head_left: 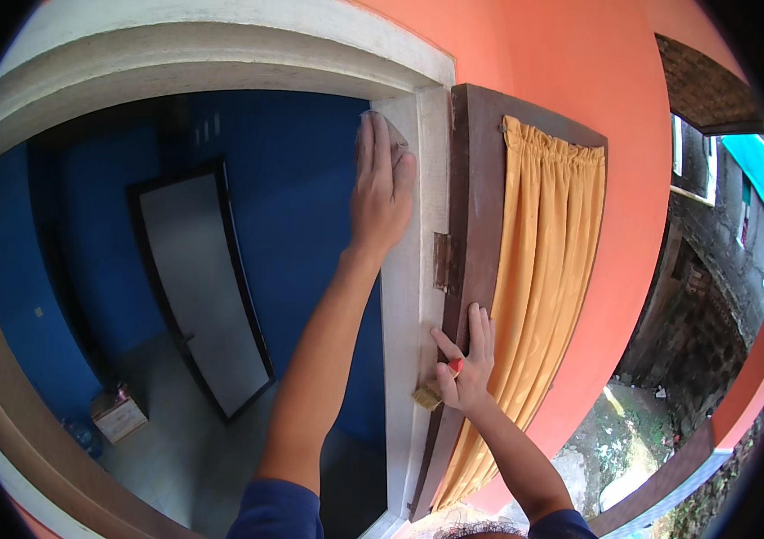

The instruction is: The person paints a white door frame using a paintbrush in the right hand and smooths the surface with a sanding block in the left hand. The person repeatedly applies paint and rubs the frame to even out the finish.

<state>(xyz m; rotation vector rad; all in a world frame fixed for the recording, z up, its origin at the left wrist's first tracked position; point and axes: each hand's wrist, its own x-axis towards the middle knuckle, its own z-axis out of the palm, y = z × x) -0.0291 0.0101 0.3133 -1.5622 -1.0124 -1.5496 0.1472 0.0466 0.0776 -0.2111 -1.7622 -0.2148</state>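
Observation:
My left hand (380, 184) reaches up to the white-grey door frame (404, 269) and presses a thin grey sheet (391, 131) against its inner face. Whether the sheet is sandpaper or cloth I cannot tell. Lower down, my right hand (470, 364) rests with outstretched fingers on the brown wooden leaf (481, 207) hinged to the frame. A paintbrush (427, 395) is held in that hand between thumb and palm. Its red handle end shows by the fingers, and its pale bristles point down and left beside the frame.
A metal hinge (442, 262) joins frame and leaf. A gold curtain (548, 242) hangs on the leaf, before an orange wall (580, 72). Through the opening are a blue room, a grey door (207, 278) and a box (119, 418). A railing (715, 458) stands at the right.

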